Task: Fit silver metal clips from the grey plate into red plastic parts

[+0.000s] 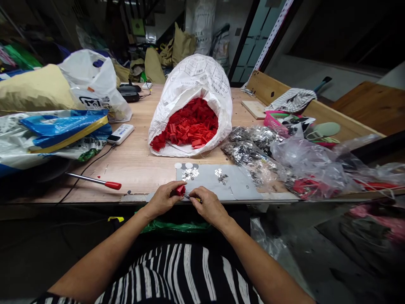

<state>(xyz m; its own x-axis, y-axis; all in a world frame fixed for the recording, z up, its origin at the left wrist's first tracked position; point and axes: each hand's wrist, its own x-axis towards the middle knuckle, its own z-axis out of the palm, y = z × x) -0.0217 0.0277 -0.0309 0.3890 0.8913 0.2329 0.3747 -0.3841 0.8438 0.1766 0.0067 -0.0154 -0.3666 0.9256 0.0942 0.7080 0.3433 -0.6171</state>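
Observation:
Just over the table's front edge, my left hand (pixel 165 197) grips a small red plastic part (pixel 180 190) between thumb and fingers. My right hand (pixel 207 203) is closed around a thin tool with a dark and yellow handle, its metal tip (pixel 187 196) at the red part. The exact kind of tool is too small to make out. Right behind the hands lies a grey mat (pixel 236 185) bearing two small heaps of metal pieces, a bright heap (pixel 190 174) and a sparser heap (pixel 221 175). Farther back, a white woven sack (pixel 202 76) lies with its mouth open, full of red plastic parts (pixel 193 124).
Bags of metal pieces (pixel 247 152) and a clear plastic bag (pixel 310 160) crowd the right, with a pink basket (pixel 275 122) behind. On the left are a red-handled rod (pixel 112 185), a white power bank (pixel 120 134) with a cable, and plastic bags (pixel 53 135).

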